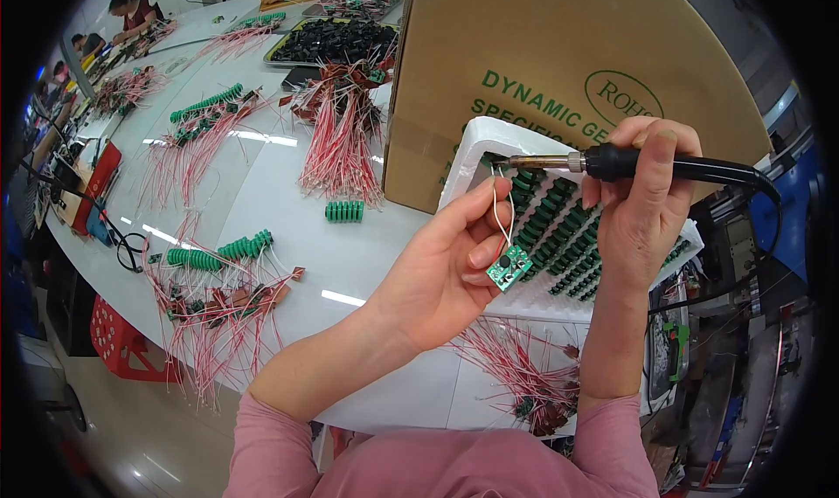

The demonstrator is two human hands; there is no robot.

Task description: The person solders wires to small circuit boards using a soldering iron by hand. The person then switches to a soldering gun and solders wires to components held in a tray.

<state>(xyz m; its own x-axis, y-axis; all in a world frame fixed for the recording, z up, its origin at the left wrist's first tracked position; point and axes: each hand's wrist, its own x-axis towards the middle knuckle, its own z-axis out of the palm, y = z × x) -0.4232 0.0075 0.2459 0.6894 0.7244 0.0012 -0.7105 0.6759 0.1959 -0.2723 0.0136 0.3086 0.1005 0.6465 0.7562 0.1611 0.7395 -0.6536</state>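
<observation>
My right hand [645, 197] is closed round the black handle of a soldering iron [610, 161], its metal tip pointing left. That tip reaches the upper left corner of a white foam tray [483, 133], where a small dark part sits. Pinched in my left hand [446, 262] are thin white wires [501, 203] that run up to the iron's tip. From them hangs a small green circuit board [509, 267] with dark components, beside my fingers. Rows of small green-and-black parts [559, 227] stand in the tray. Whether the tip touches a wire end is too small to tell.
A large cardboard box [542, 44] stands behind the tray. Bundles of red and white wires [336, 148] and green connector strips [218, 252] lie on the white table [288, 175]. Black parts fill a tray [336, 42] farther back. The iron's cord [743, 175] trails right. Other people work at the far left.
</observation>
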